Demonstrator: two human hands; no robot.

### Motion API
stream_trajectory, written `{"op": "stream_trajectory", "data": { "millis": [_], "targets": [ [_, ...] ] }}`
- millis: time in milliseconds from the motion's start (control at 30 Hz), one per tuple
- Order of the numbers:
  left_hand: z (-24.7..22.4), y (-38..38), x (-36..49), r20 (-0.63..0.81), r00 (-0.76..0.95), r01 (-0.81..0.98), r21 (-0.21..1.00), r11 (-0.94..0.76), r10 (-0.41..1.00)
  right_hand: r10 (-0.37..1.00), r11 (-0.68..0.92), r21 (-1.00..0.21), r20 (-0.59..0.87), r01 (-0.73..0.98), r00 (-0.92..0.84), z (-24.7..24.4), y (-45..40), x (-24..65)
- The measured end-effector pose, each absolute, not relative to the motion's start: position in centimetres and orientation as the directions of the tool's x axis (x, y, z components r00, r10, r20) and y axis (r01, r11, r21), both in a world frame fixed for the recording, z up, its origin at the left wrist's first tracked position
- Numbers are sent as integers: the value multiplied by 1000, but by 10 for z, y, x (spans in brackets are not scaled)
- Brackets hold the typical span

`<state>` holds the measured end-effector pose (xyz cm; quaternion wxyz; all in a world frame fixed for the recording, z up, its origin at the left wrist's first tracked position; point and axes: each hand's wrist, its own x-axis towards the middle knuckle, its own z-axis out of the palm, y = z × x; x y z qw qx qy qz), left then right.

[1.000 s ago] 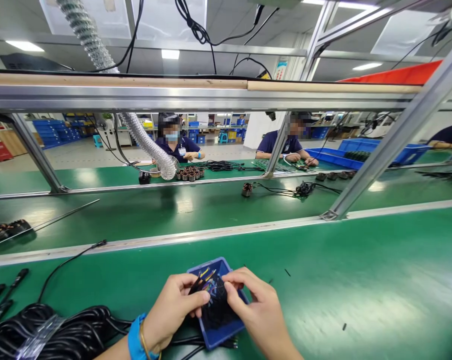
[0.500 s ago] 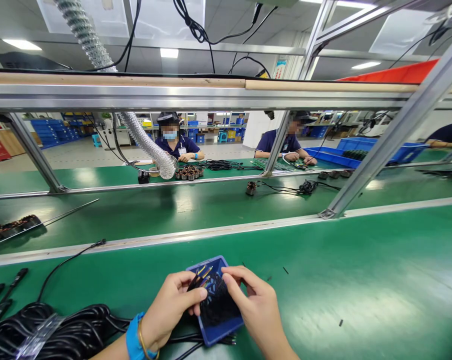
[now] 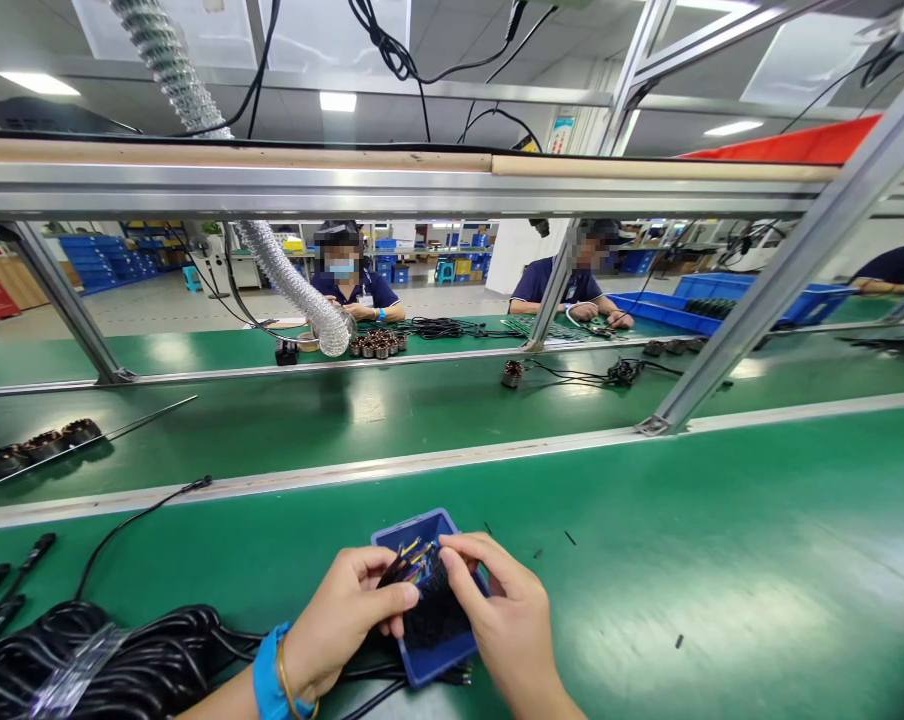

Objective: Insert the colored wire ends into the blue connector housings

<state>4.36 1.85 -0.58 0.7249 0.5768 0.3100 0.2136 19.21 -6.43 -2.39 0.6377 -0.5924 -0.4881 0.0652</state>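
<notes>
My left hand [image 3: 358, 600] is closed around several black cables [image 3: 397, 568], whose stripped ends fan out into thin coloured wires [image 3: 420, 556]. Directly below the wires sits a small blue bin [image 3: 441, 662] with many short black tube pieces [image 3: 431, 618] inside. My right hand [image 3: 501, 600] is at the right side of the bin, thumb and forefinger pinched together close to the wire tips. Whatever lies between those fingertips is too small to make out. A blue band [image 3: 270, 672] circles my left wrist.
Coiled black cables [image 3: 84, 665] lie at the lower left. Small dark pieces [image 3: 679, 641] are scattered on the green bench to the right. Beyond a metal rail, copper-wound parts [image 3: 43, 447] rest on a green strip. Slanted metal posts [image 3: 767, 260] and co-workers [image 3: 356, 280] are further off.
My right fingertips have shifted slightly left towards the wires, which are spread more. Copper-wound parts on the strip beyond have moved right. A co-worker opposite has raised a hand.
</notes>
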Motion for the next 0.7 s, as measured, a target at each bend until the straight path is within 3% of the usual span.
{"op": "stream_trajectory", "data": {
  "millis": [200,400,567,700],
  "targets": [
    [-4,18,43,-188,713,40,973,228,675,645,312,-785,589,536,487,-23,-65,188],
    [-5,20,44,-191,712,34,971,238,676,542,426,-592,773,684,331,-22,-66,190],
    [-3,19,44,-175,719,15,971,237,672,561,345,-702,686,622,463,-29,-65,188],
    [-4,18,44,-162,712,0,973,231,683,520,401,-643,746,653,415,-29,-65,188]
  ]
}}
